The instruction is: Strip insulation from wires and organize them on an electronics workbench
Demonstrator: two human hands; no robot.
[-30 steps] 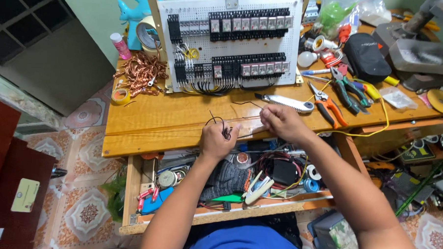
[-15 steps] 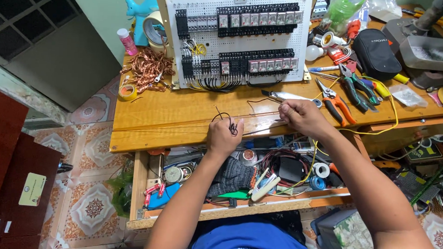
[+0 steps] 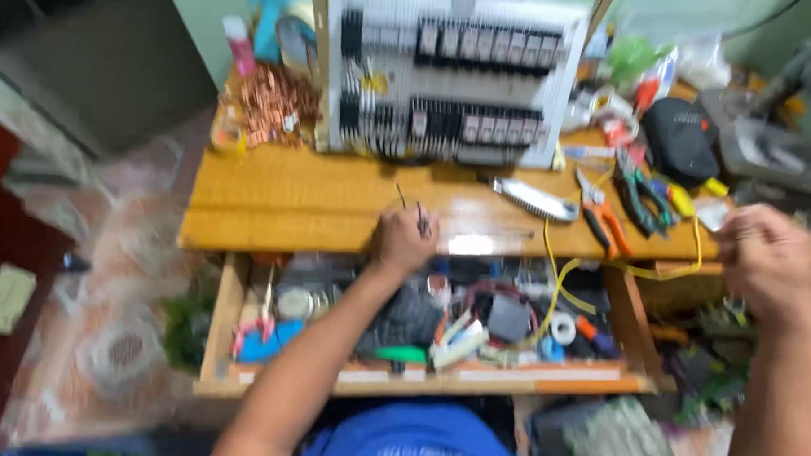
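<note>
Wooden drawer point(image 3: 217, 338) crammed with tools; left hand point(image 3: 403, 241) fingers pinching black wires point(image 3: 421, 218), right hand point(image 3: 764, 258) fisted.

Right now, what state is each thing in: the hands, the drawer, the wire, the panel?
Left hand: closed, pinching a thin dark wire.
Right hand: fisted, raised off the bench; blurred.
Drawer: pulled open, full of tools.
Control panel: upright, wired.
Utility knife: lying flat.

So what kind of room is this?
Probably a home electrical workshop: a white wiring panel stands on the wooden bench, pliers lie nearby, and the open drawer is crammed with tools.
</note>
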